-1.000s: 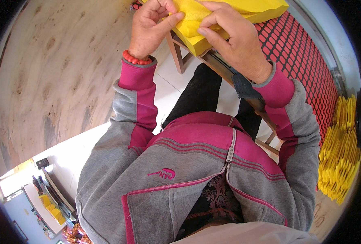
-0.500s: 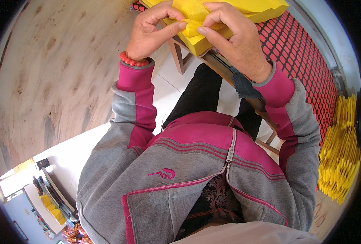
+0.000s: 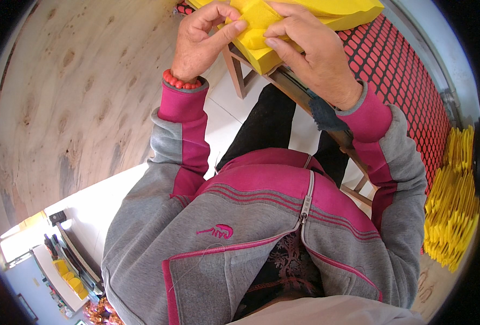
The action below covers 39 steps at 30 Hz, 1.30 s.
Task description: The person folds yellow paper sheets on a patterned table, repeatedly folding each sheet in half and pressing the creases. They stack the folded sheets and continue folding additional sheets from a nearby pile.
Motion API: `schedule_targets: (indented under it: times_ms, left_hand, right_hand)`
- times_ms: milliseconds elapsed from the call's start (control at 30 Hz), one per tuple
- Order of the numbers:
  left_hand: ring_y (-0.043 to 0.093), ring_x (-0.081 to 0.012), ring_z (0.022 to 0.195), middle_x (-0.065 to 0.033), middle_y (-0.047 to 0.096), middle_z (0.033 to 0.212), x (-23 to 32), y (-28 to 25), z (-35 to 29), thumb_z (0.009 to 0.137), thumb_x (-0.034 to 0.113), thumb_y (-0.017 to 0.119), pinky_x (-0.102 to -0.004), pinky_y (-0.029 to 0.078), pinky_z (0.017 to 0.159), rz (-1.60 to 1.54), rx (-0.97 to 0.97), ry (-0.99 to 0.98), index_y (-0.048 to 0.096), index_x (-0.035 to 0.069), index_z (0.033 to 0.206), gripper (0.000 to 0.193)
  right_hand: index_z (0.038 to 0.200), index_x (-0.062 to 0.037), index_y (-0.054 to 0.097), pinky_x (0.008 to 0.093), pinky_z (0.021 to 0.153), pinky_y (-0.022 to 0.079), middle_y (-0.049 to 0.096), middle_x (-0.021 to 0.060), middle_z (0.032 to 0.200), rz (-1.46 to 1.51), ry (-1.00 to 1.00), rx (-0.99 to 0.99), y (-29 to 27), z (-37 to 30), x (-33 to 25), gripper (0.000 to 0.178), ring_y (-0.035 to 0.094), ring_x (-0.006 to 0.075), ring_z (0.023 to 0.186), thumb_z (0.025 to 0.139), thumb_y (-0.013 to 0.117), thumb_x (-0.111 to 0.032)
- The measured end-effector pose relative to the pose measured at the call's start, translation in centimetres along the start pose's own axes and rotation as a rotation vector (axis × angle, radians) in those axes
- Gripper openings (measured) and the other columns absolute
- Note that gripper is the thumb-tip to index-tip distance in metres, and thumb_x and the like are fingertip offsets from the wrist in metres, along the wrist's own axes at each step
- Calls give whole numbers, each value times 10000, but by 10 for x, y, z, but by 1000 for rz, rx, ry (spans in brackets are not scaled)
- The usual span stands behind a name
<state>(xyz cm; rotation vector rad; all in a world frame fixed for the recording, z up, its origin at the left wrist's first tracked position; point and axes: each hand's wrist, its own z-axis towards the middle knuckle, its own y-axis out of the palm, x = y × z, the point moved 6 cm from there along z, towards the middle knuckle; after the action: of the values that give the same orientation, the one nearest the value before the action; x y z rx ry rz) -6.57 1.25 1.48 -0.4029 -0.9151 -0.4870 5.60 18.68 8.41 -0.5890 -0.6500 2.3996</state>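
Yellow cloth [image 3: 259, 19], thin and fabric-like, is bunched between my hands at the top of the view. My left hand [image 3: 201, 39] pinches its left side between thumb and fingers, with a red bead bracelet at the wrist. On the other side, my right hand [image 3: 317, 53] grips a fold with thumb and forefinger. More yellow material [image 3: 351, 12] spreads behind and to the right, and one corner hangs toward me over the edge of a wooden stand. The upper edge of the picture cuts off part of the cloth.
A red surface with black netting [image 3: 397, 76] runs along the right. Stacked folded yellow pieces [image 3: 448, 206] lie at the far right. A wooden board [image 3: 83, 108] fills the left. A dark cloth [image 3: 326, 115] hangs from the wooden stand's frame [image 3: 240, 73] by my legs.
The fold between my fingers has opened out and shifted, showing a broader flat patch of yellow cloth. My left hand has moved slightly; my right hand stays nearly in place.
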Motion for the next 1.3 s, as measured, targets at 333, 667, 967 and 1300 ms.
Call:
schedule_targets:
  times_ms: [333,667,967,1300]
  left_hand:
    - [635,-88,943,3,659,1012,-1,-1,0,965,-14,683,-242,519,846,-47,62,37,634,32,1028,92]
    - [618,-207,1185,-112,666,1271,18,4,-1,922,-35,698,-334,453,1045,38,-132,136,710,-15,1068,149]
    - [627,-131,1052,-41,674,1157,-4,-5,-3,940,-17,703,-276,487,940,21,18,36,686,2,1072,134]
    - [659,-103,908,-49,713,1005,-5,-9,3,963,-3,682,-234,514,841,79,347,163,663,-15,1077,116]
  right_hand:
    - [905,-10,623,412,832,536,664,238,1026,51,47,7,-1,-1,1,134,679,395,1005,845,736,-51]
    - [896,-19,612,377,784,533,660,226,1014,156,116,9,-1,-3,7,155,681,370,922,836,750,-53]
    - [963,29,626,332,751,539,679,153,967,126,61,130,-23,14,5,166,692,259,867,878,736,-63]
    - [983,-139,626,408,715,534,620,62,946,183,253,-352,-6,-98,-70,155,668,282,847,885,705,-229]
